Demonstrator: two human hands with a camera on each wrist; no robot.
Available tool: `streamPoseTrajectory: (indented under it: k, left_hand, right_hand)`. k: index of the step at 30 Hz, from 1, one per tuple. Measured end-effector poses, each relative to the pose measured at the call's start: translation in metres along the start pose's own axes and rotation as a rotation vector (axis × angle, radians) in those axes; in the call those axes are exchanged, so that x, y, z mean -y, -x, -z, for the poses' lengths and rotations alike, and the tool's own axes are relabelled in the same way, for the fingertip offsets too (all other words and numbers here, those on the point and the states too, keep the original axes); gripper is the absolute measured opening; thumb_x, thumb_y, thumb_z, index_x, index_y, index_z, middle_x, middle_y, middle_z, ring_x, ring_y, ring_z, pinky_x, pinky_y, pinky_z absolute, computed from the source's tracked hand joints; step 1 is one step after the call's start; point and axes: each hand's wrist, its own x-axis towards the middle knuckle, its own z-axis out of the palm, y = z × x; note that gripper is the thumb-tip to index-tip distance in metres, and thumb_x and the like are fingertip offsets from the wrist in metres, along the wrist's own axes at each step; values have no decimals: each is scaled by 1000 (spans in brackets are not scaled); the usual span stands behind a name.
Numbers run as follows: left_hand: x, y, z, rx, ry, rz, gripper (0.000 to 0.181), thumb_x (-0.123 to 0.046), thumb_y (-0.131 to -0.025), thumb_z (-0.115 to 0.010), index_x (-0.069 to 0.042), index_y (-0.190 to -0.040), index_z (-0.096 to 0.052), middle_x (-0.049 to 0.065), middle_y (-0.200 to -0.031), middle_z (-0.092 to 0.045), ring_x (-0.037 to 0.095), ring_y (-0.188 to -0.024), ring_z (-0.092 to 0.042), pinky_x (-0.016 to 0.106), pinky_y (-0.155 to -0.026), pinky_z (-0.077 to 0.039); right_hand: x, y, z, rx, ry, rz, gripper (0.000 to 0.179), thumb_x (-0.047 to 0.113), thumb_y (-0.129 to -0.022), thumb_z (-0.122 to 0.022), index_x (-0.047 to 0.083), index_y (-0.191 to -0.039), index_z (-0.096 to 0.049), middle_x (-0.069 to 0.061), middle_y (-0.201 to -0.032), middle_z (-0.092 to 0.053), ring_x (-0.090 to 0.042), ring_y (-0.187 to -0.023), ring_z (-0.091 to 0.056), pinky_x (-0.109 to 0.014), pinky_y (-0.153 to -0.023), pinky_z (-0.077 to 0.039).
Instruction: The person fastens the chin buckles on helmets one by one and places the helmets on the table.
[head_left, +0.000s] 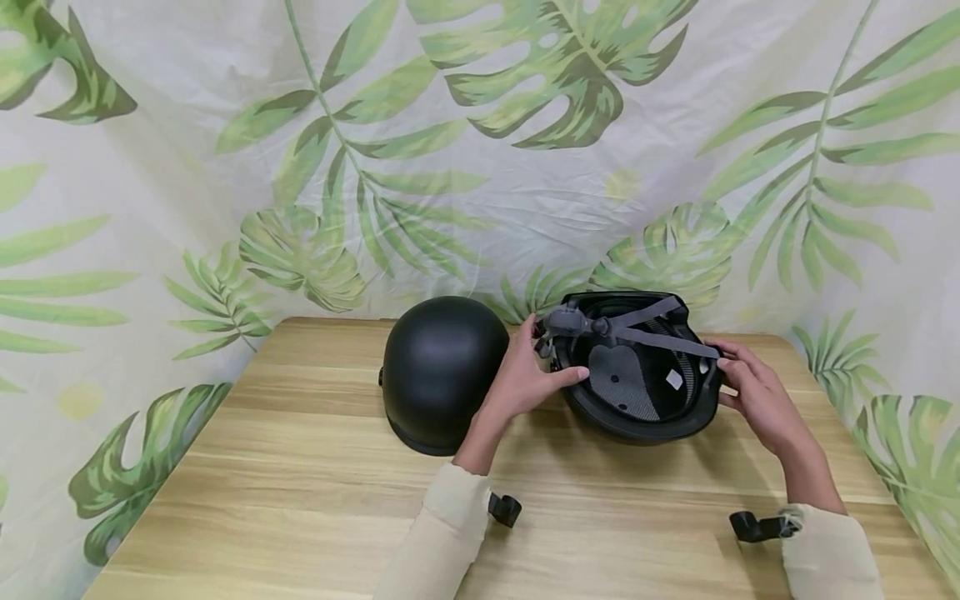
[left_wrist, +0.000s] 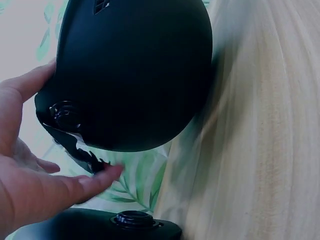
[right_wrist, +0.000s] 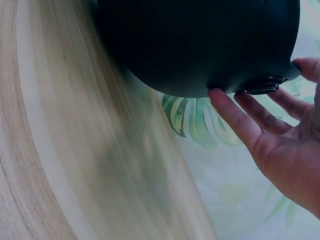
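Note:
A black helmet (head_left: 637,417) is tipped with its hollow toward the head camera, showing grey padding, a white label and grey chin straps (head_left: 660,335). My left hand (head_left: 522,373) holds its left side, thumb at the rim; the other fingers are partly hidden behind the strap end. On the right side, my right hand (head_left: 757,387) grips the rim between thumb and fingers. Seen from the right wrist, fingertips (right_wrist: 220,97) touch the smooth outer shell beside a round black knob (right_wrist: 261,86). Another black helmet (head_left: 442,375) sits dome up, close left of my left hand.
Both helmets are toward the back of a wood-grain table (head_left: 300,483). A leaf-patterned cloth (head_left: 525,208) hangs right behind the table's far edge. Black mounts (head_left: 505,509) stick out from both sleeves at the wrists.

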Motion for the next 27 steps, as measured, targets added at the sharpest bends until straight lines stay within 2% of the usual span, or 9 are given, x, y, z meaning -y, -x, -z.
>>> streamPoseTrajectory:
  k: [2, 8, 13, 18, 25, 27]
  left_hand:
    - [2, 0, 0, 3, 17, 11, 115, -51, -89, -85, -20, -174, -15, 15, -176, -30, 39, -158, -41, 62, -122, -42]
    - [2, 1, 1, 5, -6, -24, 99, -48, -89, -86, -17, -169, -35, 15, -166, -48, 40, -150, -51, 58, -117, -48]
    - [-7, 6, 1, 56, -40, -20, 100, -49, -88, -86, -15, -168, -36, 15, -168, -45, 39, -151, -49, 58, -119, -46]
    - [-14, 10, 2, 78, -78, -12, 103, -50, -86, -88, -15, -168, -36, 15, -169, -44, 40, -152, -49, 57, -120, -46]
    - [-18, 12, 13, 116, -126, -15, 101, -48, -88, -88, -13, -167, -37, 16, -167, -47, 40, -144, -56, 56, -114, -52]
    - [-19, 13, 18, 121, -122, -17, 100, -47, -89, -88, -13, -168, -37, 15, -168, -45, 42, -143, -57, 55, -113, -52]
  right_hand:
    - [0, 0, 0, 6, -3, 5, 37, 24, -118, -41, 11, -151, -52, 15, -132, -62, 7, -116, -66, -18, -86, -61]
    - [2, 2, 5, 9, 35, 2, 36, 23, -117, -44, 13, -149, -56, 17, -129, -65, 7, -114, -67, -18, -85, -61]
    - [7, 8, 14, 20, 87, -5, 32, 21, -117, -45, 18, -145, -60, 18, -125, -68, 6, -110, -69, -18, -83, -62]
    - [10, 11, 21, 59, 64, -15, 32, 16, -116, -44, 18, -144, -61, 18, -126, -67, 5, -109, -68, -18, -86, -61]
    - [20, 17, 22, 64, 333, 2, 41, 20, -117, -46, 4, -154, -52, 24, -129, -59, 13, -113, -61, -13, -89, -58]
    - [23, 18, 23, 67, 362, 23, 39, 16, -116, -47, 4, -152, -53, 27, -130, -59, 14, -113, -62, -13, -88, -58]
